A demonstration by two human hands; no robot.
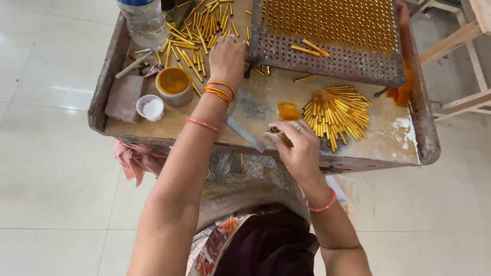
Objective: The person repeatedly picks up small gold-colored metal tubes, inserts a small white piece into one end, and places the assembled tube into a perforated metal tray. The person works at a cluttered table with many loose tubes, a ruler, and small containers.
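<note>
Left hand (227,57) resting on loose gold tubes (197,38), far left, grip unclear. Right hand (296,143) pinching one gold tube (283,137), near table (394,138) edge.

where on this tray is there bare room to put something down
Bare board lies right of the fanned gold tubes, toward the tray's right rim, and between the metal ruler and the small white cup. Crowded: the loose tube pile at the left hand, the perforated plate, and around the right hand.
</note>
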